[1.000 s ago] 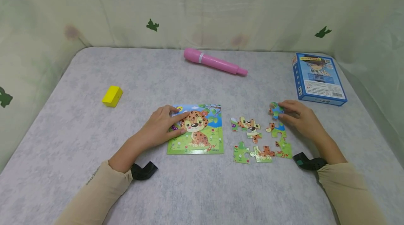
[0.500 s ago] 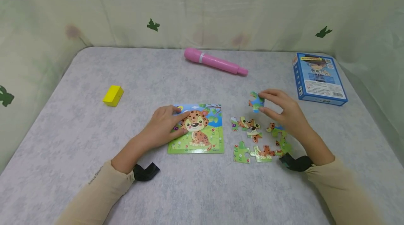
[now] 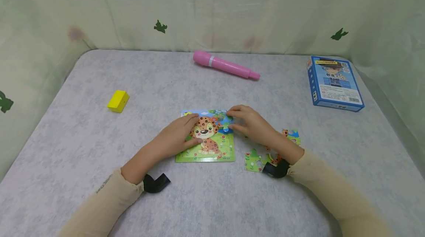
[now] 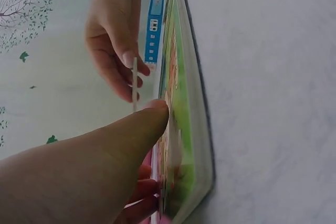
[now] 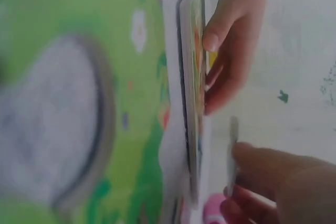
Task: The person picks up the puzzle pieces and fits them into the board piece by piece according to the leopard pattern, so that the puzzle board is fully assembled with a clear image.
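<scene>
Far left on the mottled grey tabletop (image 3: 76, 144): yellow rectangular block (image 3: 118, 101), by itself. Next, left hand (image 3: 176, 133), sleeve pushed to the wrist with a black wrist device (image 3: 156, 183) below; hand was relaxed, not gripping, thumb and fingers resting on the left part of the leopard picture board (image 3: 225, 148). Board lay flat mid-table, spotted cub on green grass. Over its upper right corner, a blue-green jigsaw piece (image 3: 227, 120) was held roughly level, just above the surface, not touching per the left wrist view. Pink wand-shaped object (image 3: 229, 65) with white band lay behind the board, tilted. Right hand (image 3: 254, 124) pinched that piece between thumb and fingers. Under and beside the right forearm: loose jigsaw pieces (image 3: 253, 161), right of the board, partly hidden; exact count couldn't be told. Far right, rear: blue printed box (image 3: 336, 83) lying flat.
</scene>
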A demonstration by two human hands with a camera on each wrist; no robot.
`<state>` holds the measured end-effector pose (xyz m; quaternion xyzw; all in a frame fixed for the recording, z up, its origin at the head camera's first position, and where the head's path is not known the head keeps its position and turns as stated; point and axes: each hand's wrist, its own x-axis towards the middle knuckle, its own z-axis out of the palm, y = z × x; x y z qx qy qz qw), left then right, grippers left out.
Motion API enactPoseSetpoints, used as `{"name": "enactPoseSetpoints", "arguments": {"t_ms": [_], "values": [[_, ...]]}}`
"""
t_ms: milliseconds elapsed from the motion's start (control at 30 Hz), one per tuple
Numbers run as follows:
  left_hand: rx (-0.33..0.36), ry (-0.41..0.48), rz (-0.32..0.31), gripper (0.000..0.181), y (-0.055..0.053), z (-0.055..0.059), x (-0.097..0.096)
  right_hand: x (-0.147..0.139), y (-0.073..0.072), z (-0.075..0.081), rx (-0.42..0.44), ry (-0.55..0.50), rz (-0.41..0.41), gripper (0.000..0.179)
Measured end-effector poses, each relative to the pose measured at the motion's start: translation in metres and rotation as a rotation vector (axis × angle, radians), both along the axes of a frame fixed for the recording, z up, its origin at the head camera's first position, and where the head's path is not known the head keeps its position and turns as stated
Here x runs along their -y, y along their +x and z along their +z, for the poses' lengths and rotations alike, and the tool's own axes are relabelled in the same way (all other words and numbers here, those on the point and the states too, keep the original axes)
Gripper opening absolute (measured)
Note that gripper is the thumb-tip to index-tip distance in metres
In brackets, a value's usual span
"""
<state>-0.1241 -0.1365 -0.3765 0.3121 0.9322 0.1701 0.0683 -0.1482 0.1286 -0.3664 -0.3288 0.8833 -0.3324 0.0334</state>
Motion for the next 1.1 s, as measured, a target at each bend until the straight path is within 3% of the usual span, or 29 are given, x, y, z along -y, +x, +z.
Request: {"name": "enactPoseSetpoints", "arguments": {"t_ms": [167, 367, 600, 767, 933, 1100], "values": [[-0.084, -0.029, -0.042, 0.067, -0.002, -0.002, -0.006, 0.007, -0.007, -0.011, 0.061, 0.052, 0.000, 0.038], [-0.191, -0.155, -0.075, 0.063, 0.002, 0.000, -0.016, 0.011, -0.011, -0.015, 0.010, 0.098, 0.024, 0.038], [-0.209, -0.218, -0.051, 0.060, 0.002, 0.004, -0.021, 0.014, -0.011, -0.010, -0.018, 0.181, 0.014, 0.039], [-0.208, -0.210, -0.038, 0.058, 0.003, 0.003, -0.021, 0.014, -0.009, -0.005, 0.041, 0.250, 0.025, 0.046], [-0.174, -0.155, -0.037, 0.060, 0.000, 0.000, -0.017, 0.005, -0.004, 0.000, 0.173, 0.140, 0.015, 0.056], [-0.085, -0.030, -0.036, 0.067, -0.006, -0.003, -0.002, -0.011, 0.006, 0.009, 0.194, -0.023, -0.029, 0.058]]}}
